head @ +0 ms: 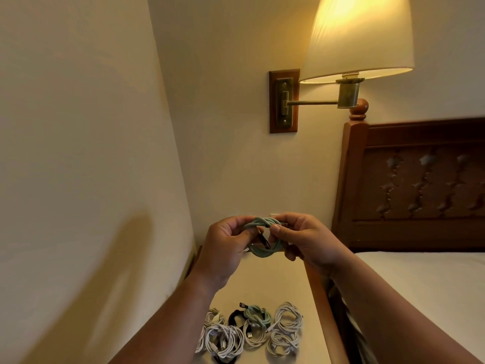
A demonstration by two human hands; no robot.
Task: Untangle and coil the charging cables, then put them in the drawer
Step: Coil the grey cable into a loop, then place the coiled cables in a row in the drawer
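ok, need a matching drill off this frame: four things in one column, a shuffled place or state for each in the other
Things:
1. upper green cable
2. white coils
3. lampshade
4. headboard

Places/states:
A. lit, on a wall arm
B. lying on the nightstand
C. gripped by the left hand and the right hand
D. dark carved wood, far right

Pairs: 1-C, 2-B, 3-A, 4-D
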